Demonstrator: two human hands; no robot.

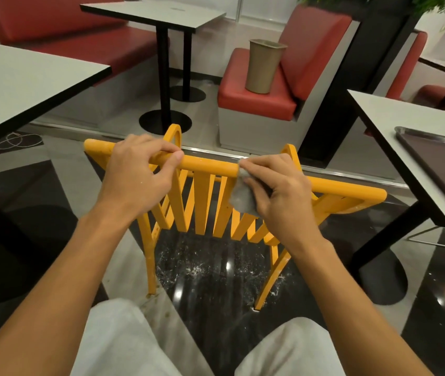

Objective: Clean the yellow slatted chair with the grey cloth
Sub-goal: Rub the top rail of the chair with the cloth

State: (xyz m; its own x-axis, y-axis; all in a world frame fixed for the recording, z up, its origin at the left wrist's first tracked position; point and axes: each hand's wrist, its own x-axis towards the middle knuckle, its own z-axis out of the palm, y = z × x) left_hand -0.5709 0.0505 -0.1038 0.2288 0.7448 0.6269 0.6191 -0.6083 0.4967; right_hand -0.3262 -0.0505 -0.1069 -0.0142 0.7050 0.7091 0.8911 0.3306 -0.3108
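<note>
The yellow slatted chair (205, 202) lies tipped over on the dark floor in front of me, its slats fanning downward and its legs pointing toward me. My left hand (140, 175) grips the chair's upper yellow bar, fingers curled over it. My right hand (278, 188) holds the grey cloth (241, 198) wrapped against the same bar further right, with the cloth hanging below my fingers.
White tables stand at left (26, 88) and right (406, 126), the right one carrying a dark tray (441, 158). Red benches (259, 99) and a tan bin (263, 66) sit beyond the chair. A white cable (18, 141) lies on the floor. My knees fill the bottom edge.
</note>
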